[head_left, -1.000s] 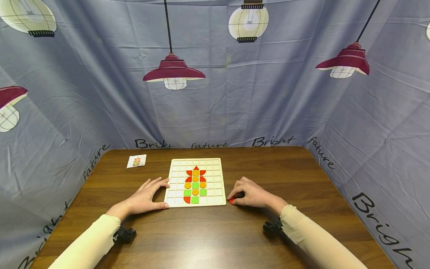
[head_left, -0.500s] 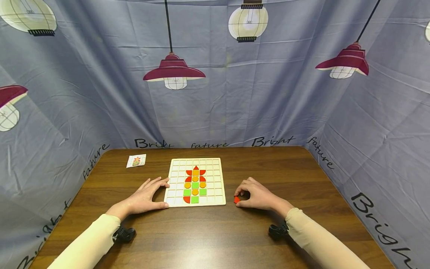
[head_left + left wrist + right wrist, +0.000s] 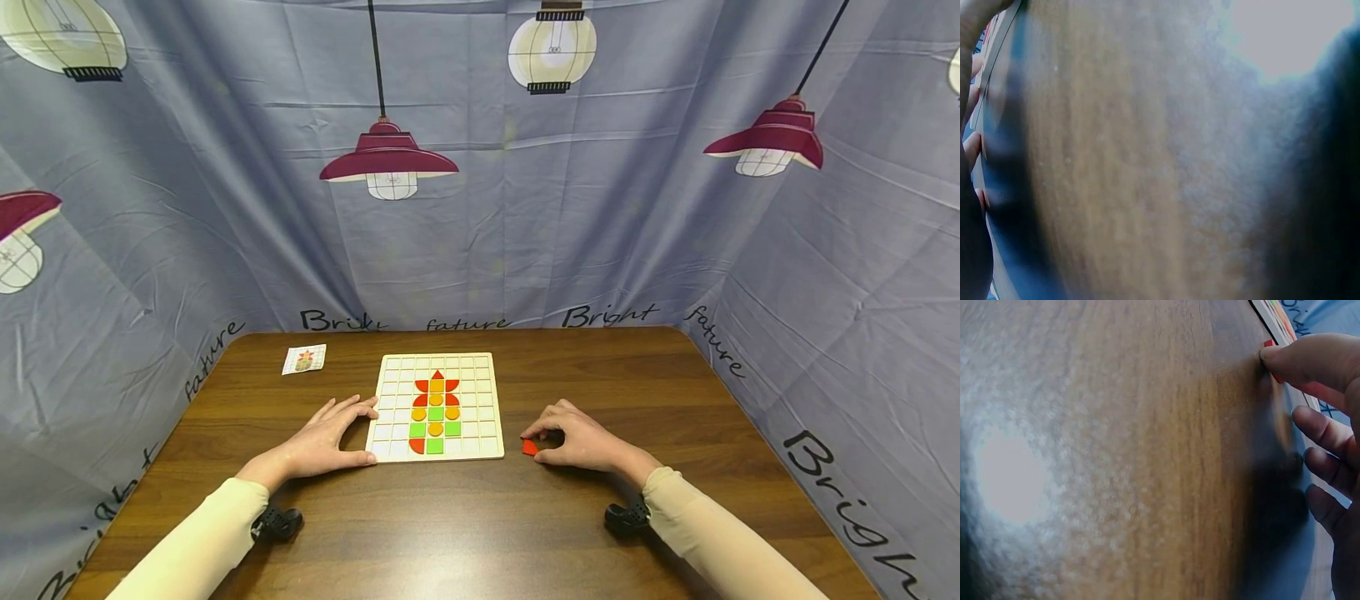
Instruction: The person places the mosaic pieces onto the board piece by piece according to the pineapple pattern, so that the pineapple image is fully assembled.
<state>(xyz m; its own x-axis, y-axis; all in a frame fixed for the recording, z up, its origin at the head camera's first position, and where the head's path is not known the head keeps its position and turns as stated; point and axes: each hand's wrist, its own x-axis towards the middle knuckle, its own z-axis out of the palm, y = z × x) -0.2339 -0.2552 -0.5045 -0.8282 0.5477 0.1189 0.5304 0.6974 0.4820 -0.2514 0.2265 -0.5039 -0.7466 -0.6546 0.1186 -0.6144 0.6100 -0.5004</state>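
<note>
In the head view a pale gridded board lies on the table. Red, orange and green flat pieces form a figure in its middle columns. At the board's left edge rests my left hand, thumb by the near corner and fingers farther up, spread apart. Just right of the board, my right hand pinches a small red piece with a curved edge between thumb and fingers, low over the wood. The right wrist view shows a bit of red at the thumb tip.
A small picture card with a similar coloured figure lies at the back left of the brown wooden table. Blue-grey curtains printed with lamps surround the table. Each wrist carries a black device.
My right hand has drawn back slightly to the right from the board's edge, taking the red piece along, and its fingers have shifted on it. The left hand and the board stay put.
</note>
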